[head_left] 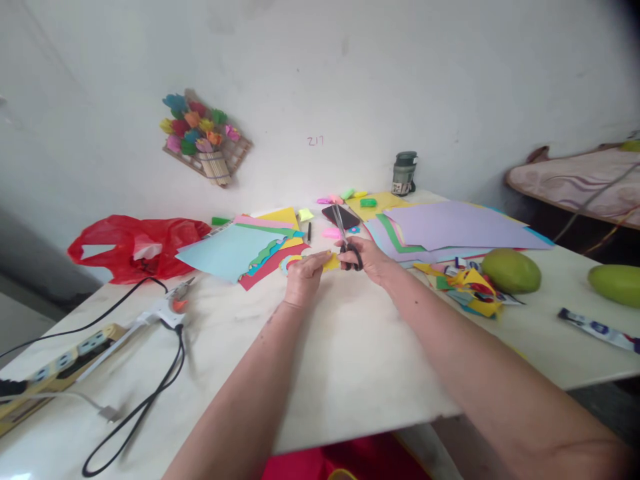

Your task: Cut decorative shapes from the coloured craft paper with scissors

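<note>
My left hand (304,277) is closed on a small piece of yellow paper (331,261) at the middle of the table. Just right of it, my right hand (367,259) grips a pair of scissors (351,256) by the black handles, blades pointing up and away from me. A light-coloured paper cutout (286,265) shows at the left edge of my left hand, partly hidden. Red paper (260,270) lies beside that hand, under blue and green sheets with wavy edges. A dark phone (327,215) rests behind the scissor blades.
Coloured sheets (440,223) spread at right, near paper scraps (475,290) and a green fruit (511,271). At left are a red plastic bag (125,240), a glue gun (167,308) with its cord, and a power strip (63,363). A bottle (404,173) stands by the wall.
</note>
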### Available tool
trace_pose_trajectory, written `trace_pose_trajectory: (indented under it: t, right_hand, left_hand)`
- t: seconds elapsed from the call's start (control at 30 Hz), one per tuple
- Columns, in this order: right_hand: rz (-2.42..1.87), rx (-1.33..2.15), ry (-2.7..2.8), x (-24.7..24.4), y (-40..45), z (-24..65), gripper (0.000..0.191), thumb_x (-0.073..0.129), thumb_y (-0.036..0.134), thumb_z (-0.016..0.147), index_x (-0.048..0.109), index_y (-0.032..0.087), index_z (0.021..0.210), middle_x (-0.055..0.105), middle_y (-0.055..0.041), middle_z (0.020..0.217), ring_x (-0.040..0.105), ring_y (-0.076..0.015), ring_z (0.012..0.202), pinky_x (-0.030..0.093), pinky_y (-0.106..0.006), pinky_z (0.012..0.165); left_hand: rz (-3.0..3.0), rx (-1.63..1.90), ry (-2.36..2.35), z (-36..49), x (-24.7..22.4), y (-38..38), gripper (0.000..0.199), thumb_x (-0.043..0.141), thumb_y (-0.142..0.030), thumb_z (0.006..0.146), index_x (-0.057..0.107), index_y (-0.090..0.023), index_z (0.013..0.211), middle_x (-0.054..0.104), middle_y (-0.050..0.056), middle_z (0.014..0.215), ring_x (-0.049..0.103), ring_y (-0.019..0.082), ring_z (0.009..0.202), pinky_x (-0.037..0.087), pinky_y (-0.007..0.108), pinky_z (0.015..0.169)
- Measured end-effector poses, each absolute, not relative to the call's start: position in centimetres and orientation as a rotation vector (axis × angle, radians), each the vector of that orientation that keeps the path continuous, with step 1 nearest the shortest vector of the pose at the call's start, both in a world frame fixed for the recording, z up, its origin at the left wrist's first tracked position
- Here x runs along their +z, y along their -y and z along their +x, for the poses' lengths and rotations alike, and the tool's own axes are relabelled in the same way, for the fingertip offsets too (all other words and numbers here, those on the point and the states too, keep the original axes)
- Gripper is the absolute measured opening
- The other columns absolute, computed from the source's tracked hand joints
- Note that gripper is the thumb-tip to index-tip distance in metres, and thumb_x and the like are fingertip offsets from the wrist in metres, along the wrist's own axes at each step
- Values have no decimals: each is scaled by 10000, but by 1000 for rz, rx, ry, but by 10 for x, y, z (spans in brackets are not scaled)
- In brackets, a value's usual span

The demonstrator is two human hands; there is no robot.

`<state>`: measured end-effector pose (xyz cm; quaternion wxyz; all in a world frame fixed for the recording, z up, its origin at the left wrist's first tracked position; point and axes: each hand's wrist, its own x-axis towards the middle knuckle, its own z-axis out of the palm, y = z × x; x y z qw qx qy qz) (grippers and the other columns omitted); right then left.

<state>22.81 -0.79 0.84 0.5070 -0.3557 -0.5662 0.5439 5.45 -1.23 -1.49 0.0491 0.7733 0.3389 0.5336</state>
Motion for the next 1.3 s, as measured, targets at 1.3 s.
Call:
trace_pose_trajectory:
  t: [1.3]
  right_hand:
    - [-996,1199,1496,9,10,221,312,638,134,557,564,187,855,550,54,563,489,-73,486,401,-208,482]
  left_hand:
    - [1244,965,-817,49,-9,22,274,705,-301,629,531,-121,742,674,93,719,655,169,594,523,274,609]
